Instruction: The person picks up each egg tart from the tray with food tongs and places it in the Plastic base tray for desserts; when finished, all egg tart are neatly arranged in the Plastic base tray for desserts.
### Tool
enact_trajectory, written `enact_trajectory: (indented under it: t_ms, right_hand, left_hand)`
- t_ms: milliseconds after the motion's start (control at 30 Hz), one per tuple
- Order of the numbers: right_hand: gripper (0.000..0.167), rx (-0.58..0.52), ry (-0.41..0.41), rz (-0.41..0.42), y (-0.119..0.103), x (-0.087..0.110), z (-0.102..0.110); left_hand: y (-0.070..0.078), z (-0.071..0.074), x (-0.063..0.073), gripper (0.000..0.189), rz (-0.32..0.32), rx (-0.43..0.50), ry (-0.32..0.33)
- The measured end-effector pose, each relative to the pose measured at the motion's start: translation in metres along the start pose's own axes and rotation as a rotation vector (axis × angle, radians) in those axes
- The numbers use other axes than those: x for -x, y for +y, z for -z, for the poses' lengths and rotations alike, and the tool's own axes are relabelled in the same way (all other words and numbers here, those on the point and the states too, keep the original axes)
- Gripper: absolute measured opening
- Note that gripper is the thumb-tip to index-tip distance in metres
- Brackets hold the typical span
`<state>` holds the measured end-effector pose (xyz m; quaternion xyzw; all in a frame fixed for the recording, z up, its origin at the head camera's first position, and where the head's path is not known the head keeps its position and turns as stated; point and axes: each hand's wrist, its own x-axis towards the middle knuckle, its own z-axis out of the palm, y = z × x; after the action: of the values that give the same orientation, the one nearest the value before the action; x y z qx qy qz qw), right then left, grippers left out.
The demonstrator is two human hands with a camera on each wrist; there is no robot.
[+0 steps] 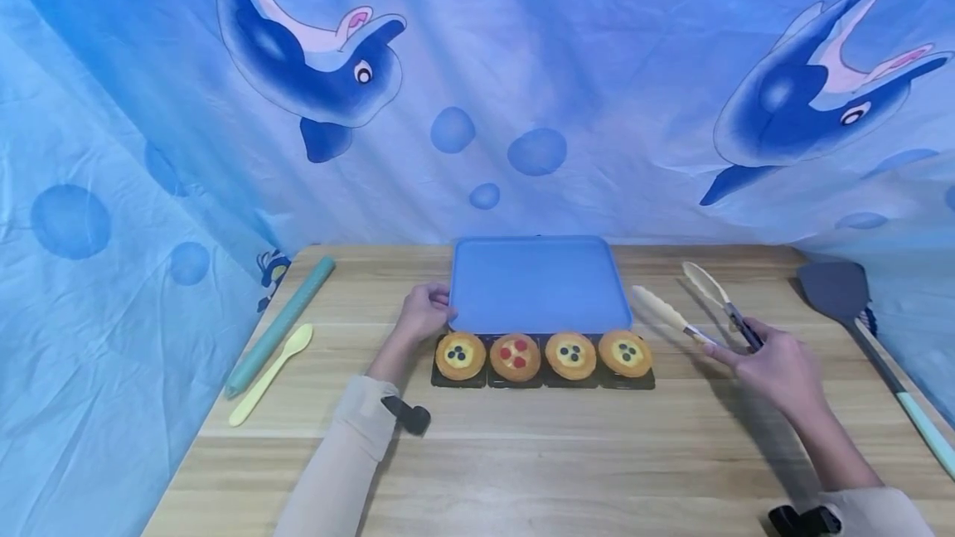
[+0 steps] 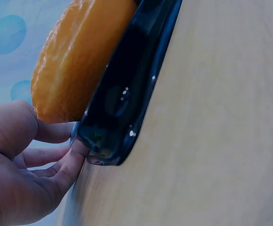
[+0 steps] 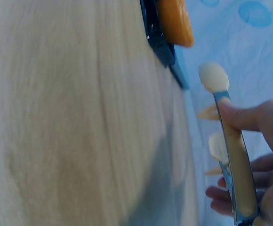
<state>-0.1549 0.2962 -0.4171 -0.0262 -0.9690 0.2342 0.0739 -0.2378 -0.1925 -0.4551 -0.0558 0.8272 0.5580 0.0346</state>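
Note:
At the left edge of the blue tray (image 1: 539, 284), my left hand (image 1: 424, 312) pinches the rim near its front corner. In the left wrist view, the fingers (image 2: 63, 176) of that hand lie close behind a dark holder (image 2: 120, 89) with a tart on it. My right hand (image 1: 779, 367) grips tongs (image 1: 734, 317) above the table, right of the tray. The tongs' pale tips are spread apart with nothing between them. Along the tray's front edge stands a row of several tarts in black holders; one tart (image 1: 515, 357) has red toppings, another (image 1: 460, 355) dark ones.
On the left of the wooden table (image 1: 522, 462) lie a green rolling pin (image 1: 279, 327) and a pale yellow spoon (image 1: 270, 375). A dark spatula (image 1: 834, 288) with a mint handle lies along the right edge. A blue dolphin-print curtain (image 1: 559, 65) hangs behind the table.

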Motion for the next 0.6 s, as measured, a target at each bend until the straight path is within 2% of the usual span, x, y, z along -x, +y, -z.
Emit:
enact_trajectory:
  t_ms: [167,300,367,600]
  right_hand:
    - [0.094,0.053,0.042,-0.056,0.01,-0.002,-0.008]
    - [0.073,0.076,0.078,-0.072,0.015,-0.001,-0.017]
    - [0.07,0.089,0.086,-0.074,0.015,0.0,-0.02]
    - [0.067,0.147,0.012,-0.076,0.013,0.004,-0.02]
  left_hand:
    - [-0.002,0.001,0.001,0.052,0.04,0.045,0.002]
    - [-0.004,0.001,0.002,0.051,0.048,0.045,-0.004]
    - [-0.005,0.0,0.003,0.051,0.046,0.05,-0.003]
    - [-0.002,0.002,0.005,0.051,0.051,0.015,0.005]
